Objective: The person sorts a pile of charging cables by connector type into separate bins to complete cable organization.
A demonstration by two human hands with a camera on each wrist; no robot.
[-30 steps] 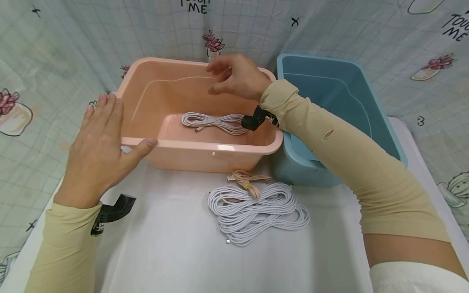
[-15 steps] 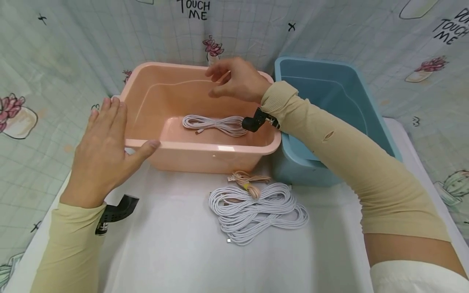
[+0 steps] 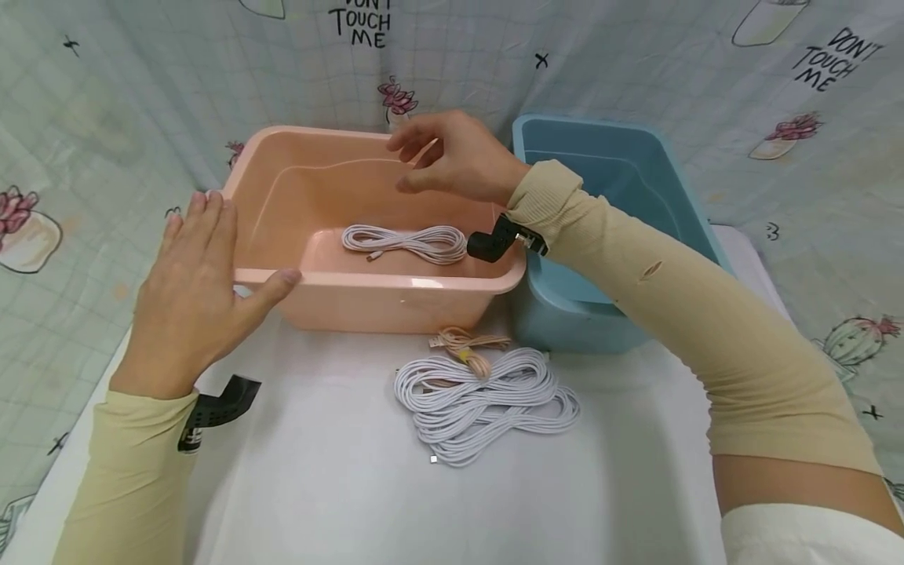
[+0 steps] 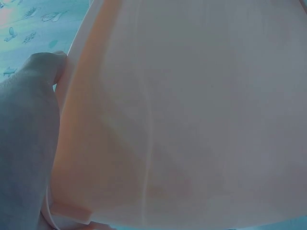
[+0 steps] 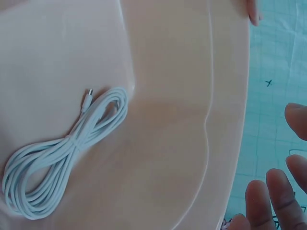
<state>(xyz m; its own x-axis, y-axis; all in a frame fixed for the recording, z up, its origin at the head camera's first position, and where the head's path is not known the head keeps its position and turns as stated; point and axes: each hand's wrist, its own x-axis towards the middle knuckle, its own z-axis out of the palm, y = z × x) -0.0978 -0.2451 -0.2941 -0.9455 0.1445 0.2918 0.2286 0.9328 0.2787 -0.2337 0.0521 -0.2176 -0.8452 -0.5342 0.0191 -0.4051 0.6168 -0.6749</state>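
Observation:
My left hand [image 3: 187, 298] lies with straight fingers along the left end of a peach plastic bin [image 3: 367, 302], thumb at the front rim. Over the bin's back right part hovers my right hand [image 3: 459, 157], its fingers loosely bent and nothing between them. On the bin floor lies a white cable [image 3: 406, 243] coiled in a figure eight; the right wrist view shows this coiled cable [image 5: 72, 148] with its plug, away from the right fingertips [image 5: 283, 191]. Only the bin's smooth inner wall [image 4: 192, 120] and part of the left hand [image 4: 29, 134] show in the left wrist view.
A blue bin [image 3: 579, 333] stands right against the peach one, partly under my right forearm. In front, on the white table [image 3: 318, 471], lie a large white cable bundle [image 3: 487, 404] and a small beige cable [image 3: 469, 345]. Printed cloth [image 3: 452, 55] hangs behind.
The head view has tilted and turned slightly, so bins and cables sit a little further left. Both hands keep nearly the same pose and place.

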